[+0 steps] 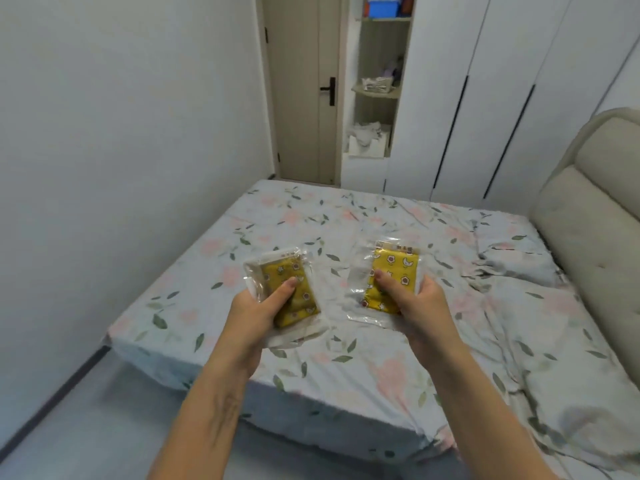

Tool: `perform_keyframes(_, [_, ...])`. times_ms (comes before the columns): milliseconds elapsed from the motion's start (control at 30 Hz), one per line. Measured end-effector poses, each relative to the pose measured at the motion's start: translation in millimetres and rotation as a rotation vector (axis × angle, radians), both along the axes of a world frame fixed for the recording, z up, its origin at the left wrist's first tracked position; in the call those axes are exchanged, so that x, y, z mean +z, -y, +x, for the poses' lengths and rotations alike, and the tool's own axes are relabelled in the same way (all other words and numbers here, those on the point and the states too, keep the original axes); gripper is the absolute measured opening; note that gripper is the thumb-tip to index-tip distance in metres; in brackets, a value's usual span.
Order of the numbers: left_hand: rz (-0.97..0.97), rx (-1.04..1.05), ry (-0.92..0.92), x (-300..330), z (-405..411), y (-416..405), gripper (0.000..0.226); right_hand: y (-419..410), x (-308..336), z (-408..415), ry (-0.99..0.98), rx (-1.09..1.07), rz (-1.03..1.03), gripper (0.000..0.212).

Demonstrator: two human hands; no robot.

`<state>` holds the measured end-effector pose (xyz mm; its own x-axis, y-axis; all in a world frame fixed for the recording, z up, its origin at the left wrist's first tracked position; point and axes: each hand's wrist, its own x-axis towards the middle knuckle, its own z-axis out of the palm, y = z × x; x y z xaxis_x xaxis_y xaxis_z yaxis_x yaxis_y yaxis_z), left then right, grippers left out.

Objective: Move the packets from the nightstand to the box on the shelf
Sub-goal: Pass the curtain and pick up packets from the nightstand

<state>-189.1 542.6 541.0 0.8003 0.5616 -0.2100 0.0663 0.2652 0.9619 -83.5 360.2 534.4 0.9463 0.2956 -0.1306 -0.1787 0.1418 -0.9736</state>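
You are holding two clear packets with yellow patterned contents, one packet (284, 291) in your left hand (258, 311), one packet (389, 280) in your right hand (420, 306), one bed (346, 341) lying below, one door (301, 88) standing beyond.

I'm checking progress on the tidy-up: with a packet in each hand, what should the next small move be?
Probably carry both toward the shelf across the room: the left hand and right hand each grip a yellow packet above the bed.

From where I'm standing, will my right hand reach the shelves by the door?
Probably not yet. The right hand holds a packet, and the bed lies between it and the shelves across the room.
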Motion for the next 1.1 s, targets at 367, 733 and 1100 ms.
perform_keyframes(367, [-0.018,0.355,0.012,-5,-132,-193,0.029,-239,-1,-74,0.0,0.335,-0.026,0.014])
perform_keyframes(733, [-0.015,0.511,-0.073,-25,-165,-347,0.035,-435,-18,-74,-0.001,0.532,-0.08,0.013])
perform_keyframes(1100, [0.014,0.66,-0.11,-10,-120,-573,0.032,-674,-13,-19,-0.03,0.655,-0.084,0.019])
